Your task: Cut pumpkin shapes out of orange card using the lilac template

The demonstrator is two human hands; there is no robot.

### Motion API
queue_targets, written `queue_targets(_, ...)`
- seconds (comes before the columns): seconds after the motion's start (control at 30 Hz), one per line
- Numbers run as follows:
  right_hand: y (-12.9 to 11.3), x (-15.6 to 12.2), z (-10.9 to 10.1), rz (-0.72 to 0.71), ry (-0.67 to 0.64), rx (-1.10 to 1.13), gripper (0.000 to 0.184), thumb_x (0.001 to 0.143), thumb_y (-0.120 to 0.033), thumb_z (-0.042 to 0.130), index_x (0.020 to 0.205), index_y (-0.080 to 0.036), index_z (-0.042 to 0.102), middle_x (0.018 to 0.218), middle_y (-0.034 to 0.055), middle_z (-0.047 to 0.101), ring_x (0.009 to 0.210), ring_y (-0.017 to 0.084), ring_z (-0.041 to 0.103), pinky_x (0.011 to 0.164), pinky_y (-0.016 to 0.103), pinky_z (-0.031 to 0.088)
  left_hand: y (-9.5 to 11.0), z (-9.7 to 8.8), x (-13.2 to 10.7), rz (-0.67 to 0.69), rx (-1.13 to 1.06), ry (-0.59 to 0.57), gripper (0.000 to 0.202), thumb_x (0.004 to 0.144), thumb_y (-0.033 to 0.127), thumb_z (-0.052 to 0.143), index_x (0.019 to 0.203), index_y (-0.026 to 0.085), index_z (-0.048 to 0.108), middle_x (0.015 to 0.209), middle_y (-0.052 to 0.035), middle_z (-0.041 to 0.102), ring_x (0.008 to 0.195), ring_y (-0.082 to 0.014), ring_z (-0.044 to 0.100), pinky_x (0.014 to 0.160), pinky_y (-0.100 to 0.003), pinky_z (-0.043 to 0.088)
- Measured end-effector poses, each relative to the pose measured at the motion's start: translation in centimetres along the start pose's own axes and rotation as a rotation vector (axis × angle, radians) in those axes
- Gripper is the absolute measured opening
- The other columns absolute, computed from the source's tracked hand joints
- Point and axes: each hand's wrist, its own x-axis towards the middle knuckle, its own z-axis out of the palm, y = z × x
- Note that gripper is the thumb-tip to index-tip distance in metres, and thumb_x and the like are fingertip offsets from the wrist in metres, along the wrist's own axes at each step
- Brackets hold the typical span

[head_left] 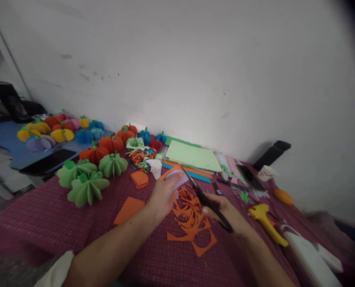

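Observation:
My left hand (164, 195) is closed on a small round paper piece (177, 177), white on its near face with an orange edge. My right hand (225, 211) grips black scissors (204, 197), whose blades point up and left to the paper's edge. Below both hands lies a heap of orange paper offcuts (192, 223) on the red checked tablecloth (60, 223). A stack of cut orange circles (139, 179) and an orange square (129, 210) lie left of my left hand.
Several paper pumpkins, green (87, 189), orange (94, 153), blue and yellow (62, 134), fill the left side. Coloured paper sheets (192, 156) lie by the wall. At right are a yellow glue gun (267, 223), a phone (250, 177), a paper cup (266, 173) and pens.

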Motion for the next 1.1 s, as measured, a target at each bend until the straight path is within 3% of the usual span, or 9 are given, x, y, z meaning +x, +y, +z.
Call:
queue_targets(0.37,-1.09,-0.47,-0.75,0.009,-0.02,-0.043,0.044,0.076,-0.039,0.059,0.115,-0.018,0.057,0.064,-0.0024,0.054,0.057,0.012,0.047,0.059,0.024,0.042,-0.11,-0.09,-0.09,0.015,0.043,-0.059,0.019,0.055,0.021,0.072,0.069,0.013,0.061,0.063,-0.0012,0.063,0.057,-0.0127,0.058,0.058,-0.024,0.044)
queue_targets(0.5,-0.97,-0.55,-0.8,-0.012,-0.052,-0.016,0.049,0.078,-0.039,0.058,0.121,-0.017,0.052,0.082,0.0025,0.061,0.072,0.017,0.054,0.072,0.03,0.045,-0.16,-0.09,-0.12,0.003,0.051,-0.049,0.02,0.054,0.02,0.072,0.069,0.012,0.061,0.063,-0.002,0.063,0.058,-0.0133,0.059,0.06,-0.025,0.045)
queue_targets(0.67,-0.84,-0.62,-0.86,-0.054,-0.114,-0.028,0.053,0.079,-0.043,0.054,0.125,-0.017,0.047,0.105,0.0079,0.06,0.094,0.024,0.054,0.088,0.039,0.04,-0.26,0.06,-0.26,-0.017,0.073,-0.059,0.018,0.055,0.019,0.071,0.069,0.013,0.061,0.061,-0.0014,0.063,0.056,-0.0134,0.058,0.058,-0.025,0.044)
queue_targets(0.8,-0.78,-0.57,-0.97,-0.032,-0.111,-0.043,0.051,0.08,-0.045,0.052,0.123,-0.018,0.05,0.103,0.0071,0.061,0.094,0.025,0.054,0.086,0.038,0.042,-0.45,0.11,-0.27,-0.013,0.09,-0.045,0.018,0.053,0.02,0.072,0.067,0.013,0.062,0.06,-0.0013,0.062,0.055,-0.0134,0.057,0.057,-0.025,0.043)
queue_targets(1.1,-0.63,-0.39,-0.87,-0.029,-0.083,-0.062,0.046,0.079,-0.043,0.054,0.117,-0.016,0.055,0.085,0.0036,0.061,0.075,0.019,0.055,0.072,0.03,0.045,-0.94,-0.27,-0.23,-0.013,0.118,-0.061,0.016,0.056,0.02,0.069,0.068,0.012,0.062,0.062,-0.0031,0.063,0.058,-0.0155,0.059,0.06,-0.027,0.045)
